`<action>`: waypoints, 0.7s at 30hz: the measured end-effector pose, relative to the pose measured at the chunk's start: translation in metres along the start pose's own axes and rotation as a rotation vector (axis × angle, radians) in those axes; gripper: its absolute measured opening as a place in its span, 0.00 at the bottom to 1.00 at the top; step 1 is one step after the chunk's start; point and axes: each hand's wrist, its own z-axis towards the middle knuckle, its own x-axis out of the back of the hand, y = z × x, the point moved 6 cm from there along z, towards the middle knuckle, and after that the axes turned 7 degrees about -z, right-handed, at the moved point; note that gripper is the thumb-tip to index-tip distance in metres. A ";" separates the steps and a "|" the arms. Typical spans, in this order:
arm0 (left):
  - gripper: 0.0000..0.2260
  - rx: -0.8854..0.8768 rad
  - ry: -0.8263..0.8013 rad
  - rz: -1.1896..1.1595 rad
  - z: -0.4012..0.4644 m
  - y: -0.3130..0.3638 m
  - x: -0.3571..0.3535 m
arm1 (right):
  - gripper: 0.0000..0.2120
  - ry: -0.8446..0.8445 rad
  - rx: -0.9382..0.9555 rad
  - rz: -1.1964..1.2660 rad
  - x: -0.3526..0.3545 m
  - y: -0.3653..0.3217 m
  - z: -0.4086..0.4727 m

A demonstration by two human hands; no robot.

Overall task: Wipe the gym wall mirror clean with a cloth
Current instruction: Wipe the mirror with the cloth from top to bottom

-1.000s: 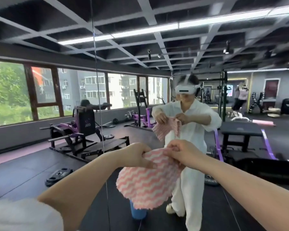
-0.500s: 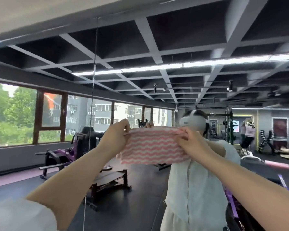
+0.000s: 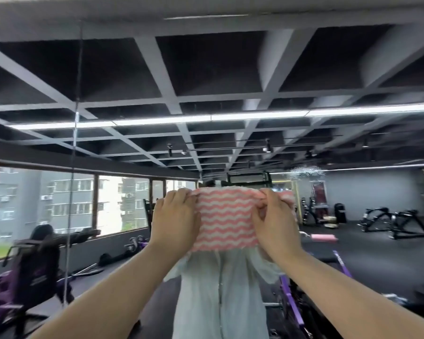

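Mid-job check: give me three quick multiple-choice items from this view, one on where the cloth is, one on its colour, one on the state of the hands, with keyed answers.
1. Where is the cloth?
A. Raised up in front of the mirror, between both hands
B. Lying on the floor
C. Draped over a machine seat

2. What pattern does the cloth show?
A. Plain blue
B. Pink and white wavy stripes
C. Green checks

3. How do the hands stand?
A. Both hanging idle
B. Only the right hand holds the cloth
C. Left hand and right hand each pinch a top corner

Answers: 1 A, the cloth is stretched between the raised hands, covering the reflected head. 2 B, wavy pink and white bands run across it. 3 C, fingers of each hand curl over the upper edge.
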 end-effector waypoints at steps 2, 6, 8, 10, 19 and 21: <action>0.14 -0.008 0.081 -0.052 -0.008 -0.001 -0.011 | 0.17 0.014 -0.010 -0.011 -0.001 0.001 -0.011; 0.19 -0.019 0.133 -0.123 -0.033 0.007 -0.031 | 0.17 0.013 -0.060 -0.021 -0.006 0.017 -0.036; 0.20 -0.100 0.194 -0.084 -0.045 0.018 -0.039 | 0.21 0.007 -0.087 -0.048 -0.009 0.027 -0.047; 0.32 -0.176 0.144 -0.071 -0.051 0.034 -0.047 | 0.27 0.023 -0.101 -0.057 -0.010 0.038 -0.054; 0.23 -0.291 -0.059 -0.080 -0.049 0.094 -0.106 | 0.45 0.035 0.243 -0.370 -0.014 0.071 -0.051; 0.25 -0.258 -0.081 -0.039 -0.044 0.104 -0.113 | 0.47 -0.007 0.329 -0.477 -0.016 0.081 -0.049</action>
